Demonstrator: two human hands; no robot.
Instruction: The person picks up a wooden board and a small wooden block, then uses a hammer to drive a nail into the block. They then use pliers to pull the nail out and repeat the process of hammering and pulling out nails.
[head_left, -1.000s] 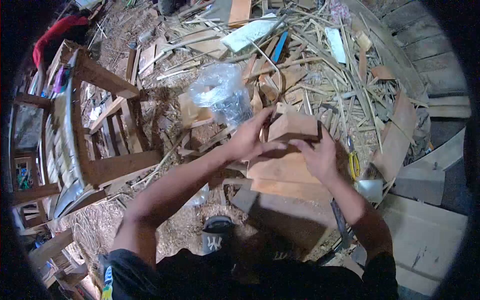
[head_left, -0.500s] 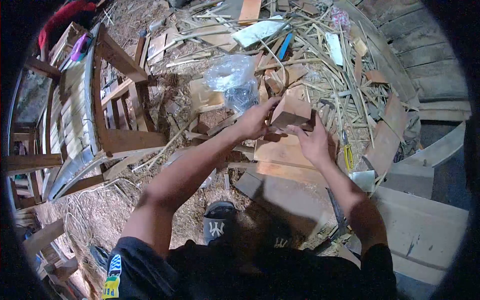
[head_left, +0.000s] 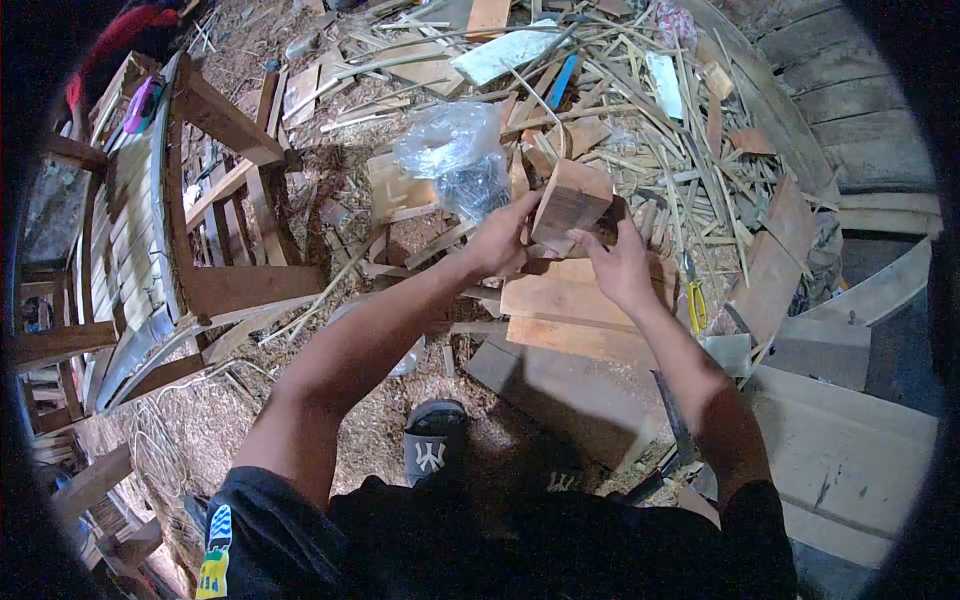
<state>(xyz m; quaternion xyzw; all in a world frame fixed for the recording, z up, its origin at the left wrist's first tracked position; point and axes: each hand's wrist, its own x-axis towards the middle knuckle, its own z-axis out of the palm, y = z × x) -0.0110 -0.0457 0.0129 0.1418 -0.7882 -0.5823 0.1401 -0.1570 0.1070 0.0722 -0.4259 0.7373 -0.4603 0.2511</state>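
Observation:
A wooden block (head_left: 572,208), or a small box of boards, is held up in front of me and tilted. My left hand (head_left: 508,238) grips its left side, with the fingers partly hidden behind it. On the lower right, my right hand (head_left: 622,262) holds the same block, thumb on its near face. Beneath my hands lie light wooden boards (head_left: 570,300) on the ground. A clear plastic bag (head_left: 470,185) holding what look like small metal pieces sits just beyond my left hand.
Yellow-handled pliers (head_left: 696,305) lie right of my right forearm. Thin wood strips (head_left: 650,120) are heaped ahead. A wooden frame (head_left: 240,290) stands at left, with a pink item (head_left: 143,105) on it. A red sleeve (head_left: 115,45) shows at top left. Large boards (head_left: 840,450) lie at right.
The block has tilted in my hands, so more of its darker near face shows. Both hands still hold it. The view has shifted slightly.

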